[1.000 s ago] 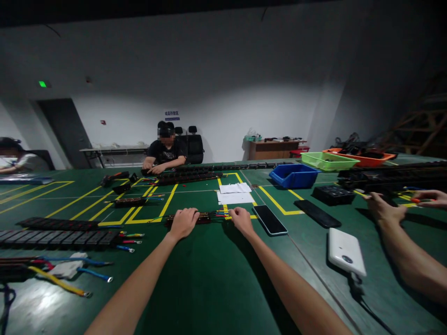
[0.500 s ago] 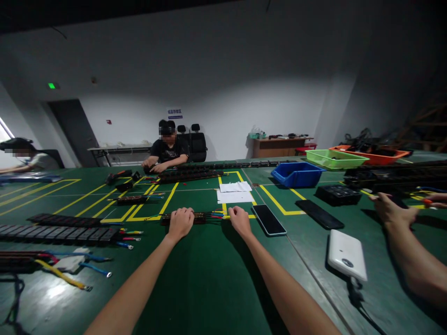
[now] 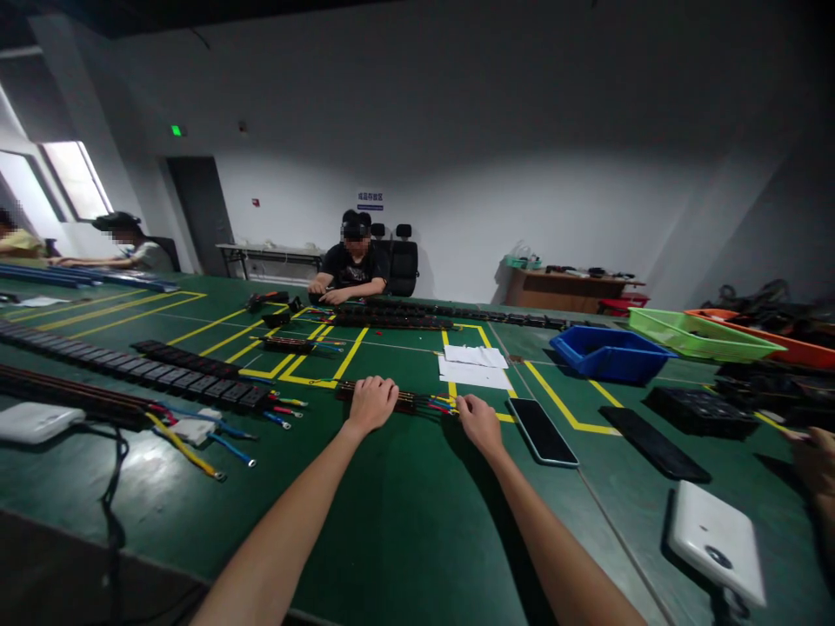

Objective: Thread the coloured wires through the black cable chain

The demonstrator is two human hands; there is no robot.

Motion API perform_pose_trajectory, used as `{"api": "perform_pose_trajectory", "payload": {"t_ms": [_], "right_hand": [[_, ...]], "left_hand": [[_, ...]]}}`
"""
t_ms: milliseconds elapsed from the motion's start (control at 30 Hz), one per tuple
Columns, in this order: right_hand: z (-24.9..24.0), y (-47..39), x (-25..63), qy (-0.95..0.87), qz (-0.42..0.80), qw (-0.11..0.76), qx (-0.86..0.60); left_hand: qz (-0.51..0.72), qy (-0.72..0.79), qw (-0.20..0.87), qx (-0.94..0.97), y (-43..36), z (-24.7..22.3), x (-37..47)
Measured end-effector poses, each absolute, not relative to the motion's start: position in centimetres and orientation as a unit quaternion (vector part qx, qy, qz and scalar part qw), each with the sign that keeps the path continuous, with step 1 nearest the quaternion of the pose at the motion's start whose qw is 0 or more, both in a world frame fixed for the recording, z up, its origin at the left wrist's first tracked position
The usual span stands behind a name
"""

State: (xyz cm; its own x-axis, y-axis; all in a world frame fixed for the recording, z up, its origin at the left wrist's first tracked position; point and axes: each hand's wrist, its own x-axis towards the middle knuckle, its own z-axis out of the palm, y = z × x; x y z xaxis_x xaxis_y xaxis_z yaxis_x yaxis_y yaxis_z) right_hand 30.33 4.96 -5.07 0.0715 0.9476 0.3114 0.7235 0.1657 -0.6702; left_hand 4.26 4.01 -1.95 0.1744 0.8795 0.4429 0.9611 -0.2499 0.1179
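"What are you seeing from over there?"

"A big green surface (image 3: 391, 530), running nearly the width of the room. Long black strips (image 3: 196, 384) are lying on its left side, and a blue bin (image 3: 610, 355) is sitting off to the right, past the papers (image 3: 475, 369)."

"And the piece being worked on?"

"The short strip (image 3: 407, 401). It's lying flat near the middle, between the long strips and the phone (image 3: 543, 432), with its coloured wires (image 3: 438, 403) pointing right."

"How are the hands sitting?"

"The left hand (image 3: 374, 403) is gripping the strip from above, fingers curling over it. The right hand (image 3: 481, 423) is bending its fingers in at the wire ends. From here I can't tell whether it's pinching one or only touching."

"So which step are we watching?"

"Looks to me like the wire ends are getting sorted or straightened while the left hand is steadying the body. That's my reading, mind you; the fingers are covering the fine detail."

"What would the next move be asking for?"

"A firm left hand, I'd say, so the strip isn't sliding, and a light fingertip grip on one wire at a time. The wires are lying close together, so a careless tug could be dragging a neighbour along or twisting the whole strip."
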Motion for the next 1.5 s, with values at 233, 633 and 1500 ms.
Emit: {"api": "perform_pose_trajectory", "payload": {"t_ms": [233,633,1500], "right_hand": [[-5.0,4.9,30.2,-0.659,0.092,0.324,-0.672],[-3.8,4.6,29.8,-0.667,0.115,0.266,-0.687],[-5.4,5.3,30.9,-0.627,0.167,0.479,-0.592]], "left_hand": [[-0.222,-0.603,0.126,-0.756,3.6,-2.4,4.2],[-0.236,-0.584,0.104,-0.769,3.6,-2.1,4.1],[-0.245,-0.577,0.122,-0.770,3.5,-2.6,4.2]]}}
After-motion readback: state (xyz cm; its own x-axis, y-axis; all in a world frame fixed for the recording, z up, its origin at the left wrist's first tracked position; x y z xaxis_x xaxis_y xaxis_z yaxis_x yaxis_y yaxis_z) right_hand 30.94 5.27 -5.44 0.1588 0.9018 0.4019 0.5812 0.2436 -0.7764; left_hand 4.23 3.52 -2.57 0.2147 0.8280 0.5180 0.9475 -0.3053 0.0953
